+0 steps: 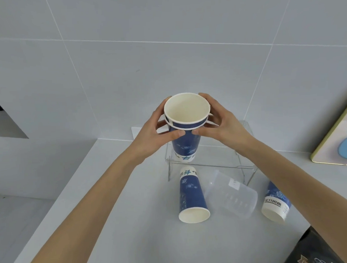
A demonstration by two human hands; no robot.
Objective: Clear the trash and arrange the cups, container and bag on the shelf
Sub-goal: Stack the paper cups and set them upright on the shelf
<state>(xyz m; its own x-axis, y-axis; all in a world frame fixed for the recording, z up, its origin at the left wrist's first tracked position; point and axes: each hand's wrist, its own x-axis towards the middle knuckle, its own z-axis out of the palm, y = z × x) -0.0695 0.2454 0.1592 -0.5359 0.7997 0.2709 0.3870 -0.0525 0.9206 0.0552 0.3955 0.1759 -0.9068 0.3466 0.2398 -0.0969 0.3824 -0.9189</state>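
Two blue-and-white paper cups [186,144] are nested, one inside the other, upright above the left end of a clear acrylic shelf [225,164]. My left hand [158,130] and my right hand [222,123] both grip this stack near its rims. A third blue cup [191,196] lies on its side on the counter in front of the shelf, mouth toward me. A clear plastic container [231,196] lies beside it. Another blue cup [276,203] lies tipped at the right. A black bag [313,248] shows at the bottom right corner.
The grey counter [113,223] ends in an edge at the left, with a lower floor beyond. A tiled wall stands behind the shelf. A framed board [336,142] with a blue shape leans at the right.
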